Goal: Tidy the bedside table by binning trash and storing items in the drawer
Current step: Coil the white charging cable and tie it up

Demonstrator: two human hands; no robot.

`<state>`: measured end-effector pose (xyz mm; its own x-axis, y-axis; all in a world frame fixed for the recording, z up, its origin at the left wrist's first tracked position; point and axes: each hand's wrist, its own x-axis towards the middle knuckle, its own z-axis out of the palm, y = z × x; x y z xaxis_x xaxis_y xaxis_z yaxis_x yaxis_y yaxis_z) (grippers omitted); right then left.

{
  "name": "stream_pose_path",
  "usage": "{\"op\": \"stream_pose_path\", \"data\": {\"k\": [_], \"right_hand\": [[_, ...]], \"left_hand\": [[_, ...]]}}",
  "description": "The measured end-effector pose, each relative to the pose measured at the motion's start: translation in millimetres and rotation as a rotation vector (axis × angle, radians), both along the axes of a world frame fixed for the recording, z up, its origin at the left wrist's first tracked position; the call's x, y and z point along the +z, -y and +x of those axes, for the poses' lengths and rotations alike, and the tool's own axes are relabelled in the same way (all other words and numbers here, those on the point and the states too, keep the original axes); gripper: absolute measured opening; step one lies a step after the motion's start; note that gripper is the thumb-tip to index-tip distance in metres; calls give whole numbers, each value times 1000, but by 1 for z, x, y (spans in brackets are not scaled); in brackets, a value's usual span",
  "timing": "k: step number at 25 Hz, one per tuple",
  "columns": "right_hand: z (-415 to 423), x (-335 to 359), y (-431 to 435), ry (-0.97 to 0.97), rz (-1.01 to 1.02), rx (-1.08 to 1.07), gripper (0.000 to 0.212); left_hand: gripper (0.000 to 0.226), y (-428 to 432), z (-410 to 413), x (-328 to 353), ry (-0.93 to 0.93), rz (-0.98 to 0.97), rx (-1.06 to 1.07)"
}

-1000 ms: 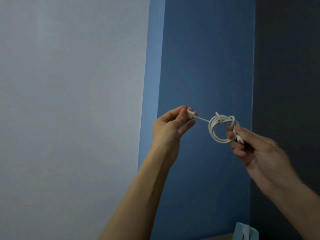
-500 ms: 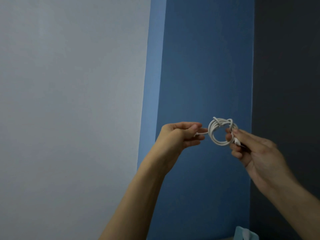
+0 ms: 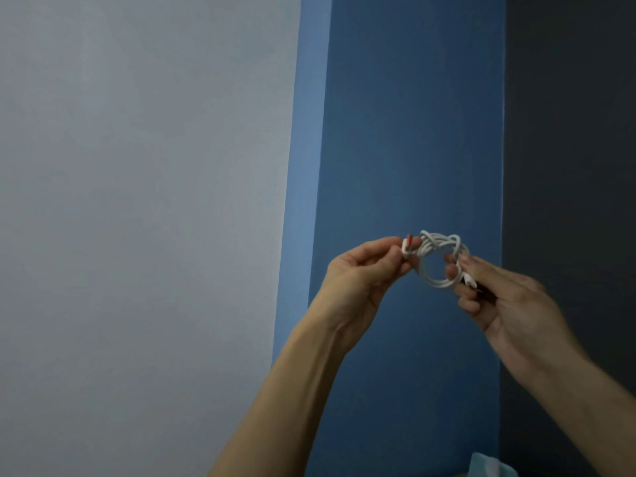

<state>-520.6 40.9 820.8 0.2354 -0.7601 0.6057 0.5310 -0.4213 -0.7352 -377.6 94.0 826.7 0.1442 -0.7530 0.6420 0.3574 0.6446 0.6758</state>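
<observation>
I hold a white charging cable [image 3: 434, 281], wound into a small coil, up in the air in front of a blue wall. My left hand [image 3: 361, 273] pinches the cable's white plug end, which shows a red inside, right against the coil's left side. My right hand [image 3: 495, 294] grips the coil's right side between thumb and fingers, with the other connector sticking out by the fingertips. The bedside table, drawer and bin are out of view.
A pale grey wall [image 3: 137, 201] fills the left, a blue wall panel [image 3: 413, 132] the middle, a dark panel [image 3: 568, 132] the right. The top of a light blue tissue pack [image 3: 490, 468] peeks in at the bottom edge.
My left hand has brought the plug end in from the left until it meets the coil, so the loose stretch of cable is gone. Both hands sit slightly lower than before.
</observation>
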Motion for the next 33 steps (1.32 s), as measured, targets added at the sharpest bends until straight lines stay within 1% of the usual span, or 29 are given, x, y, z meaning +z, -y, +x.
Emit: {"op": "stream_pose_path", "data": {"k": [1, 3, 5, 7, 9, 12, 16, 19, 22, 24, 26, 29, 31, 32, 33], "right_hand": [[1, 0, -1, -1, -7, -1, 15], [1, -1, -2, -4, -17, -5, 16], [1, -2, -4, -18, -23, -13, 18], [1, -2, -5, -29, -41, -14, 18], [2, -3, -6, -37, -55, -12, 18], [3, -3, -7, -48, -64, -6, 20], [4, -5, -8, -45, -68, -21, 19], [7, -5, -14, -34, -104, -65, 15], [10, -5, -20, -91, -160, -141, 10], [12, -6, -22, -132, -173, -177, 9], [14, -7, -22, -148, -170, -186, 8], [16, -6, -19, -168, -167, -194, 10], [15, -5, -17, -196, -168, -191, 10], [14, -4, -16, -206, -170, -177, 10], [13, -3, -14, -216, -170, -162, 11]], "left_hand": [[20, 2, -2, -1, 22, -9, 48], [18, 6, -1, -2, 125, -10, 198], [27, 7, 3, -3, 252, 24, 306], [35, 8, 4, -2, 331, 42, 265], [33, 7, 4, -3, 377, 5, 249], [31, 6, 4, -4, 430, -64, 316], [36, 5, 3, -3, 453, -101, 392], [33, 7, -1, -1, 443, -178, 573], [29, 6, -3, -2, 458, -231, 786], [29, 5, -3, -4, 498, -263, 906], [30, 5, -1, -4, 555, -282, 971], [27, 7, 1, -7, 712, -281, 1072], [19, 8, 6, -8, 748, -256, 1049], [17, 8, 9, -8, 718, -221, 965], [19, 6, 11, -7, 659, -164, 830]]}}
